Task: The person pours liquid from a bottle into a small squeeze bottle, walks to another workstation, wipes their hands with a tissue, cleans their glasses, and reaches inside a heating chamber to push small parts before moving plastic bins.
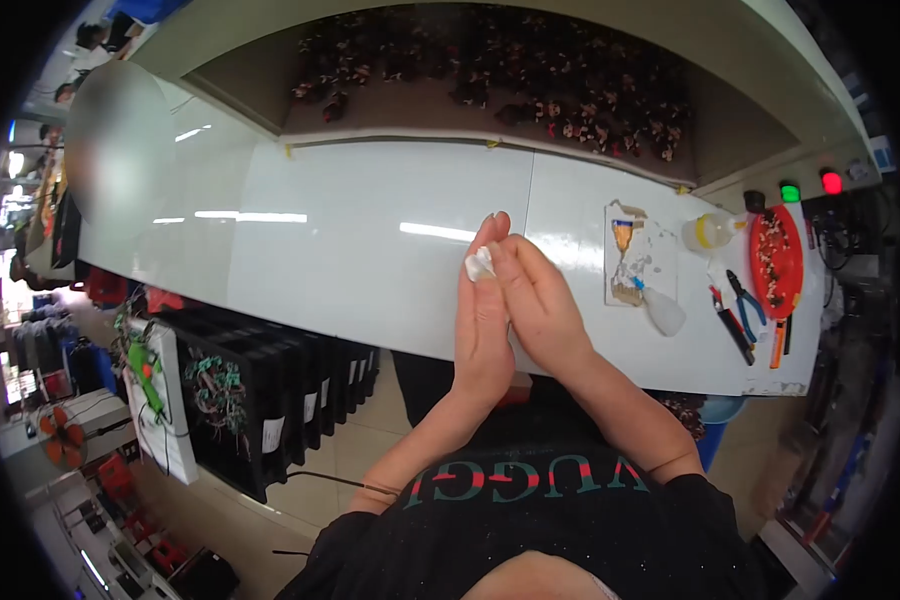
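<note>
A small white crumpled wad (480, 264), which looks like tissue or soft cloth, is held between my two hands above the white table. My left hand (483, 340) is upright, with its thumb pressed along the wad. Against it from the right lies my right hand (542, 310), its fingers closed at the wad's edge. The palms are close together, so part of the wad and some fingertips are hidden.
On the table's right lie a stained board (658, 240), a translucent squeeze bottle (663, 312), a yellow-ringed bottle (710, 231), pliers (746, 300) and a red tray (792, 262) of small parts. A shelf (370, 128) spans the back. Black crates (300, 390) stand at left.
</note>
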The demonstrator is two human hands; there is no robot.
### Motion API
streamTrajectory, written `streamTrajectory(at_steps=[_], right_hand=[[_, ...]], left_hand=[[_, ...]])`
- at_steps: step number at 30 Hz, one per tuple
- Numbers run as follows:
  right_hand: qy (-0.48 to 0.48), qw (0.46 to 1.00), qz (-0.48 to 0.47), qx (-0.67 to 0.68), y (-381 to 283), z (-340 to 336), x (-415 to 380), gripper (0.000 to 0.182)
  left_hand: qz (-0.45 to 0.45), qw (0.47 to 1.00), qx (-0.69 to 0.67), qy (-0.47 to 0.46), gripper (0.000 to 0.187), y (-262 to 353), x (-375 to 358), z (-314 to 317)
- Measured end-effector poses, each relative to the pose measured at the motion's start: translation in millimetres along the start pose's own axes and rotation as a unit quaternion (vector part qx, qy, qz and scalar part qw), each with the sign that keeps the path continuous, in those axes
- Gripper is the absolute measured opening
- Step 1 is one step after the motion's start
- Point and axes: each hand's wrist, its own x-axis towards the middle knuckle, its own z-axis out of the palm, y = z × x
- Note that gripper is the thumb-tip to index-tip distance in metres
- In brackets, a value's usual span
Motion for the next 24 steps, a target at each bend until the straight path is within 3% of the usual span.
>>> streamTrajectory(at_steps=[2,5,8,10,11,12,13,14,16,19,22,24], right_hand=[[-0.004,0.998,-0.064,0.009,14.0,3.5,-24.4,0.026],[-0.092,0.994,-0.039,0.049,16.5,-6.8,-62.8,0.034],[-0.104,0.95,0.029,0.294,20.3,-30.7,-78.7,0.062],[-0.109,0.897,0.061,0.424,18.5,-37.9,-85.3,0.074],[-0.111,0.871,0.068,0.473,13.4,-40.5,-85.8,0.076],[-0.114,0.843,0.074,0.52,8.9,-42.1,-87.1,0.079],[-0.175,0.815,0.042,0.55,11.1,-37.8,-87.3,0.083],[-0.176,0.832,0.01,0.526,10.5,-34.6,-91.9,0.081],[-0.177,0.86,-0.048,0.476,2.6,-27.7,-104.8,0.078],[-0.223,0.888,-0.059,0.399,3.8,-26.9,-122.3,0.081],[-0.246,0.9,-0.042,0.356,15.7,-30.0,-131.8,0.081],[-0.272,0.906,-0.021,0.325,26.1,-37.6,-135.8,0.083]], left_hand=[[-0.004,1.0,0.017,-0.023,0.047,4.8,-8.6,-6.0],[-0.037,0.996,-0.086,0.0,0.045,12.4,-22.7,-7.5],[0.021,0.994,-0.09,0.058,0.045,28.8,-30.6,-9.8],[0.106,0.986,0.092,0.087,0.044,36.1,-37.2,-4.7],[0.185,0.954,0.234,0.024,0.043,26.9,-41.0,-7.4],[0.207,0.923,0.323,-0.035,0.043,22.1,-49.7,1.3],[0.238,0.88,0.401,-0.09,0.044,17.2,-58.5,9.8],[0.297,0.793,0.525,-0.083,0.045,11.0,-67.4,23.6],[0.311,0.807,0.5,-0.055,0.039,16.3,-66.0,28.5],[0.304,0.869,0.39,-0.028,0.034,18.0,-57.9,23.8],[0.027,0.982,0.187,-0.013,0.037,29.6,-57.6,18.1],[-0.047,0.997,0.052,-0.01,0.039,30.1,-49.9,2.3]])
